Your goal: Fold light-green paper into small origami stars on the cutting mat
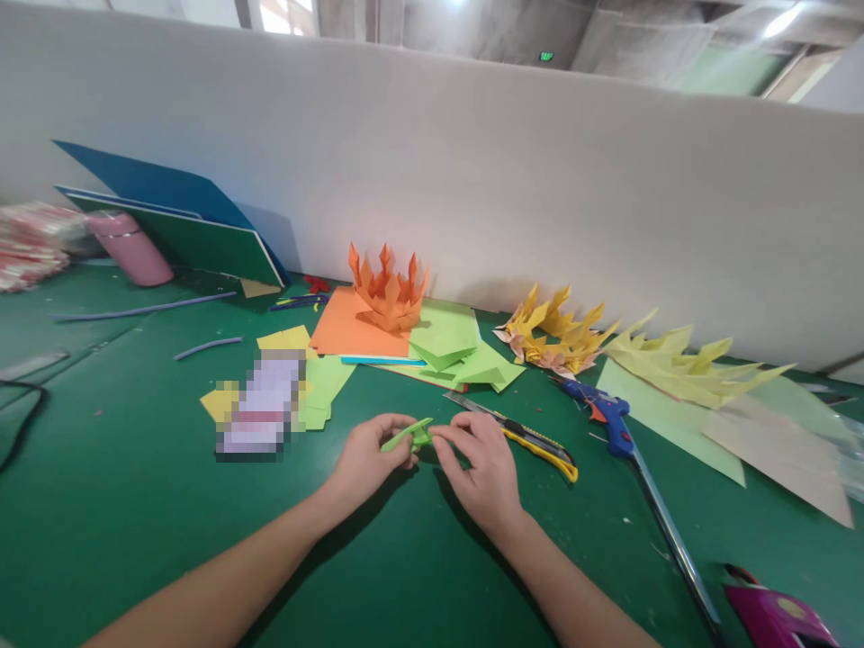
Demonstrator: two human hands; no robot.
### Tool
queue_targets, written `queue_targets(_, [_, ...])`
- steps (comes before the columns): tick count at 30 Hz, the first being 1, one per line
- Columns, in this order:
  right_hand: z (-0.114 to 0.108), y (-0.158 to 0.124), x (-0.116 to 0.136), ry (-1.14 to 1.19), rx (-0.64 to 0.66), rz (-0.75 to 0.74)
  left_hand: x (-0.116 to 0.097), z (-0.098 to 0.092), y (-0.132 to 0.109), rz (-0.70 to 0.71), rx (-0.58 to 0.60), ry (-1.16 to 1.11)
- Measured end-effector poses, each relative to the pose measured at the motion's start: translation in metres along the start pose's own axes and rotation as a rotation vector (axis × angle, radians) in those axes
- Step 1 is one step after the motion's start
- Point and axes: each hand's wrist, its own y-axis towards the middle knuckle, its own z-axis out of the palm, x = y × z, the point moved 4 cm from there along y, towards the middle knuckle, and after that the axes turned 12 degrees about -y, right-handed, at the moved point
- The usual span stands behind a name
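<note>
Between my two hands, just above the green tabletop, is a small folded piece of light green paper (407,436). My left hand (373,457) pinches it between thumb and fingers. The fingertips of my right hand (481,463) are closed at the paper's right end. A yellow utility knife (540,447) lies right beside my right hand, its blade pointing to the upper left. Behind my hands, light green sheets (487,366) lie partly over an orange sheet (337,324), on which an orange folded-paper crown (390,301) stands.
A blue glue gun (617,423) with its long stick lies at the right, near yellow paper crowns (563,333). A blurred-out phone (263,405) rests on paper at the left. A pink bottle (131,247) leans by blue and green boards (182,238). A magenta object (776,612) sits front right.
</note>
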Motion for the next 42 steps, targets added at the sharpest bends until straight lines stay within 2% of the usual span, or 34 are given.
queue_targets(8, [0.001,-0.002,0.001,0.021,0.024,0.011,-0.006,0.002,-0.004,0.132,0.039,0.253])
queue_targets(13, [0.001,-0.001,0.001,0.076,0.040,0.049,-0.007,0.002,-0.005,0.184,0.060,0.303])
queue_targets(21, [0.000,-0.001,0.005,0.140,0.090,0.008,-0.006,0.001,-0.005,0.152,0.013,0.256])
queue_targets(29, [0.001,-0.003,0.004,0.097,0.104,-0.002,-0.005,0.005,-0.004,-0.038,0.007,-0.040])
queue_targets(33, [0.005,-0.003,0.002,0.252,0.158,0.009,-0.005,0.004,-0.001,-0.057,0.022,-0.098])
queue_targets(35, [0.008,-0.003,-0.001,0.426,0.169,0.070,-0.006,0.004,0.000,-0.050,0.039,-0.121])
queue_targets(38, [0.017,-0.005,-0.012,0.700,0.162,0.275,-0.005,0.002,0.001,-0.044,0.047,-0.127])
queue_targets(42, [0.033,-0.009,-0.017,0.844,0.296,0.417,-0.004,0.002,0.001,-0.055,0.035,-0.110])
